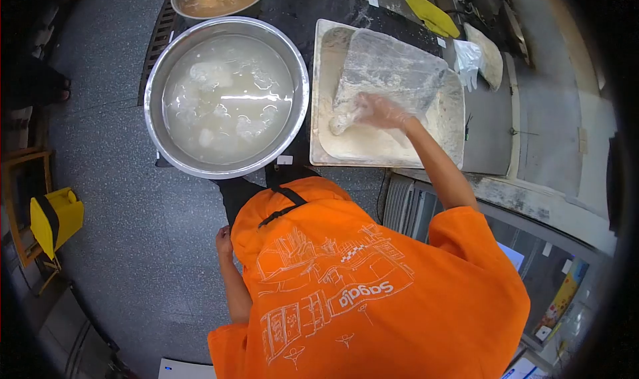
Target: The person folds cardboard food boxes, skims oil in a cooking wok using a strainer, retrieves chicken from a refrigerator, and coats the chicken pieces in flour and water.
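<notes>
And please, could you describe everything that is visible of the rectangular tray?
The rectangular tray is shallow and whitish, with a raised rim and rounded inner corners; its material is unclear. It sits on the dark tabletop, beside the metal basin. Pale, flour-like powder coats its inside, and a dusty grey sheet covers part. The right hand is inside, at a powdery lump.

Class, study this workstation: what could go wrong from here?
The basin juts past the edge of the table, so a bump could spill its cloudy liquid. The right hand, reaching into the tray, might scatter powder. The left hand steadies neither, so either might shift.
</notes>
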`<act>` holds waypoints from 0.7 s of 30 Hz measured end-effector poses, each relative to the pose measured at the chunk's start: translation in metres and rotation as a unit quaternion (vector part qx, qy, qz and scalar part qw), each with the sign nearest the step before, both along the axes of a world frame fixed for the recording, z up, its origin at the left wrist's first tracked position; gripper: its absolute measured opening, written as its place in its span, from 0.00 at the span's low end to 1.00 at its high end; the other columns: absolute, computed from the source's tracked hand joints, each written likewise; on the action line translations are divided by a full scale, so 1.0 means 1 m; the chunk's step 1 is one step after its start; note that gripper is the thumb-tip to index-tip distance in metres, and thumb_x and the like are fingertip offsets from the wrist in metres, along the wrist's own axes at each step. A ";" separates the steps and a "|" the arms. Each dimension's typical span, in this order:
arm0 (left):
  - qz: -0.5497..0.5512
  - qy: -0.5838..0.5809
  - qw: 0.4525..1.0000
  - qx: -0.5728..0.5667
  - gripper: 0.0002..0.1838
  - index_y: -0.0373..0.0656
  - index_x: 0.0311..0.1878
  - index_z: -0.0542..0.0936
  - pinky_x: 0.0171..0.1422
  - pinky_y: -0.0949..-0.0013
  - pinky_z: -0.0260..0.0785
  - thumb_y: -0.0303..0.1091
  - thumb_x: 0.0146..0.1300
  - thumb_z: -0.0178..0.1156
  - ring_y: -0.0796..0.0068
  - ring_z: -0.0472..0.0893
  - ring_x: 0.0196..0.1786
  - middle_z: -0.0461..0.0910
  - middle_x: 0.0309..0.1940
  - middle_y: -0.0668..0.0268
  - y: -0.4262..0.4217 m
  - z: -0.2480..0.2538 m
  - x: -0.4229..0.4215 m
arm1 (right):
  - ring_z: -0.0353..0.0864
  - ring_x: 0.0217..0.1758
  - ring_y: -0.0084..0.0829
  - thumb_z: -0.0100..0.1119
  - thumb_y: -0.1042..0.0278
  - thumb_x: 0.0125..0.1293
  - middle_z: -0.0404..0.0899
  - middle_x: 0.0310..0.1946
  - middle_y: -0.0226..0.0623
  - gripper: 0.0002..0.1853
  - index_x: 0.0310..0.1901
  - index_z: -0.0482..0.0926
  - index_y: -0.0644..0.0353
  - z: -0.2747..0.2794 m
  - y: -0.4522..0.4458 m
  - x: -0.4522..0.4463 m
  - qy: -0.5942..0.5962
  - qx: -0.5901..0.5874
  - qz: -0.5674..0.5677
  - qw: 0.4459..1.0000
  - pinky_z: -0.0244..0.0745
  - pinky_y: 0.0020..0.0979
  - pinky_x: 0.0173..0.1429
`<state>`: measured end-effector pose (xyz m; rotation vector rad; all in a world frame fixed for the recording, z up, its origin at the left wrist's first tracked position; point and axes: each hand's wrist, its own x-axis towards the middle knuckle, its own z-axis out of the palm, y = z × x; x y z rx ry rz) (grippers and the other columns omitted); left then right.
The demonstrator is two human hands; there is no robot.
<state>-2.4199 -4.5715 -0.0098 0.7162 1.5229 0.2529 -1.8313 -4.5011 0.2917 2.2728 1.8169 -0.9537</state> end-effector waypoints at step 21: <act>-0.076 0.081 0.992 0.051 0.16 0.34 0.50 0.78 0.47 0.68 0.71 0.33 0.65 0.51 0.68 0.80 0.43 0.81 0.40 0.55 0.012 0.029 0.013 | 0.70 0.23 0.25 0.65 0.60 0.58 0.76 0.20 0.39 0.14 0.29 0.79 0.64 0.045 0.019 0.034 -0.005 0.228 -0.302 0.925 0.66 0.34 0.30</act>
